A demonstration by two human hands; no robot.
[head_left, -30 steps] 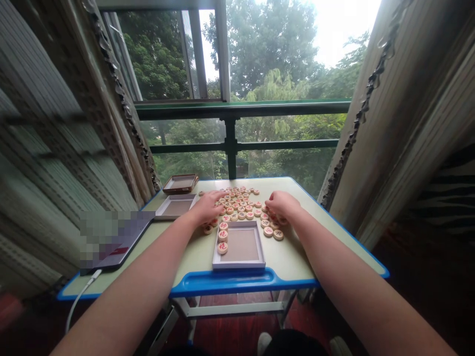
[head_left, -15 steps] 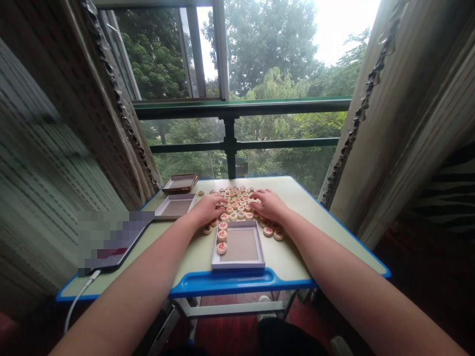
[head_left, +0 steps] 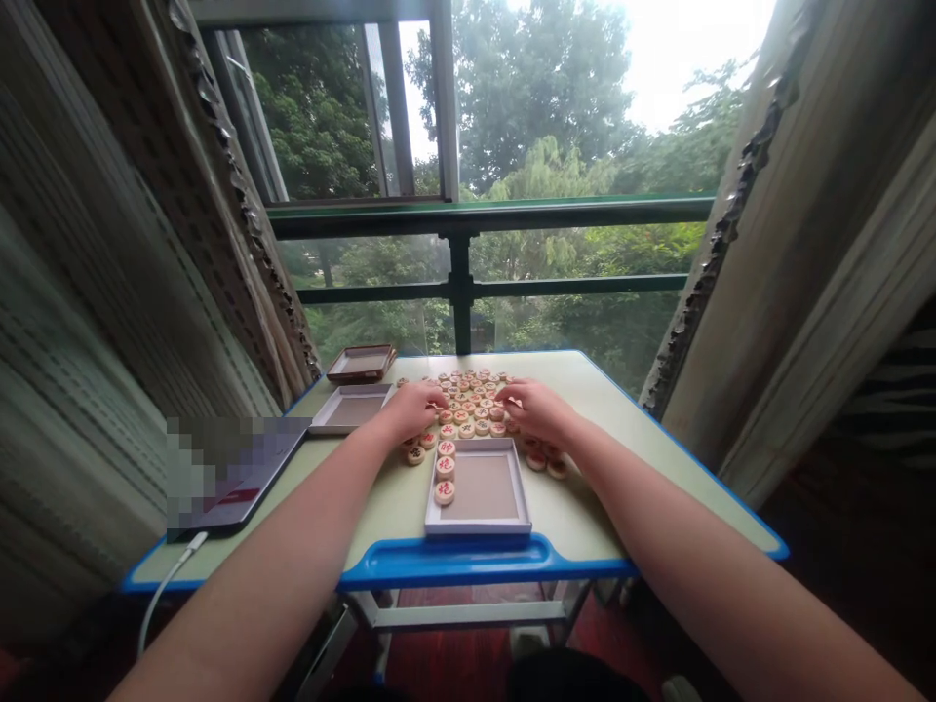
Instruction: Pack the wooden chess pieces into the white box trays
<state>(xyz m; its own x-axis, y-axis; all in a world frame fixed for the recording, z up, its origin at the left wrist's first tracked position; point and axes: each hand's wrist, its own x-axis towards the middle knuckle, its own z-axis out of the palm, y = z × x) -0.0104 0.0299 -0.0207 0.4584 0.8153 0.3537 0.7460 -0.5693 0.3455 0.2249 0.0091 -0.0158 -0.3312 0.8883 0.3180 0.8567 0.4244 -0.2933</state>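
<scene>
Round wooden Chinese chess pieces (head_left: 466,406) lie in a loose pile on the table, marked with red or dark characters. At the pile's left side is my left hand (head_left: 413,409), its fingers bent and apart over the nearest pieces. My right hand (head_left: 539,408) reaches in from the other side with spread fingertips at the pieces. Neither hand visibly grips a piece. Just in front of the pile sits a shallow white box (head_left: 487,487). Three red-marked pieces (head_left: 445,466) stand in a column along its left wall. A few pieces are partly hidden under my hands.
Another shallow white tray (head_left: 355,411) and a brown box lid (head_left: 362,362) lie at the table's back left. A tablet-like device (head_left: 259,487) with a white cable (head_left: 172,575) is at the left edge. A blue pen groove (head_left: 457,558) runs along the front. Window railing stands behind.
The view has turned slightly left, so the table sits a little further right. My hands stay on both sides of the pile, with only small finger movement. The three boxed pieces have not moved.
</scene>
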